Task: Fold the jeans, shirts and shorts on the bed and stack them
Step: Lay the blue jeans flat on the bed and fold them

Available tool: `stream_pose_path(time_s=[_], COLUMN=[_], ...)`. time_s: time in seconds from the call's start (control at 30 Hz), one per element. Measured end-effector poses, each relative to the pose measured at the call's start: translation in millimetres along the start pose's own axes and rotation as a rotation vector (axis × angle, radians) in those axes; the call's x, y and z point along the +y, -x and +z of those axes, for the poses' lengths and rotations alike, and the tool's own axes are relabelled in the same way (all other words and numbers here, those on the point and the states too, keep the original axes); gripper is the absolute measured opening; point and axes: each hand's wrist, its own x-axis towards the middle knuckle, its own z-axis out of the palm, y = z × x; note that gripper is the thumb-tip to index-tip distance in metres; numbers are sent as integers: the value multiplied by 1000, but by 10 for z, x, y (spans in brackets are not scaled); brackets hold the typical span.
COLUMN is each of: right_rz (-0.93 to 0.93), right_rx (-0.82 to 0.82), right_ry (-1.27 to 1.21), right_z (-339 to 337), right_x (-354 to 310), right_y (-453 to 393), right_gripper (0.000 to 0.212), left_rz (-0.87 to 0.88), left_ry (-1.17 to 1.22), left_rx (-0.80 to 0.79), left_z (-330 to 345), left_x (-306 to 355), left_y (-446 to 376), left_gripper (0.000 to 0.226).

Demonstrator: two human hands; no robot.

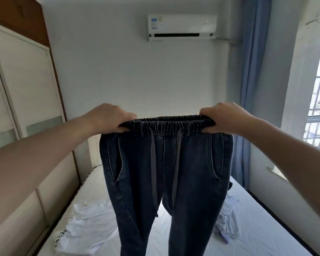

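Jeans [166, 172] — dark blue denim with an elasticated waistband and two grey drawstrings — held up in the air over the bed [257, 218], front facing the camera. The left hand [109, 118] grips the left end of the waistband, fingers curled over the top edge and thumb underneath; the right hand [224, 118] grips the right end in the same manner. The waistband is stretched level between the two fists, and the whole garment hangs below the grip — both legs drop straight down and pass out of view at the lower edge. On the mattress lie a crumpled white shirt [87, 224] at lower left and a pale blue garment [227, 218] at right, partly hidden behind the jeans. An air conditioner [182, 26] is mounted on the far wall.
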Motion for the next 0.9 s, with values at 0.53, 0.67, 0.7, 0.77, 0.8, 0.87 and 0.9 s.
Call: stream_pose_path(time_s=[0.53,0.67,0.7,0.77,0.8,0.87,0.9], right_rz=[193,206,202,184,168,118,98], right_rx=[-18,-135,-151,-171,-191,-251,-285], right_ry=[-310,-470,-514,-610,-676,-857,-956], right_z=[-369,-126,-94,-27,0,46,64], right_x=[659,722,735,784,810,836,842], right_y=[-407,-391,-382,-362,-345,-289,-262], right_gripper=[92,88,81,63,57,40,33], left_rz=[-334,-318,-308,-300,-296,-276,-265], left_ry=[832,957,982,1032,1058,1120,1167], left_rx=[40,-74,-94,-127,-146,-188,-207], left_z=[-424,-252,-234,-219,-218,-225,-229], left_x=[-408,-357,-352,-357,-360,-363,-361], left_y=[-347,-319,-320,-325,-327,-327,-324], left_gripper=[10,13,16,21,22,23,22])
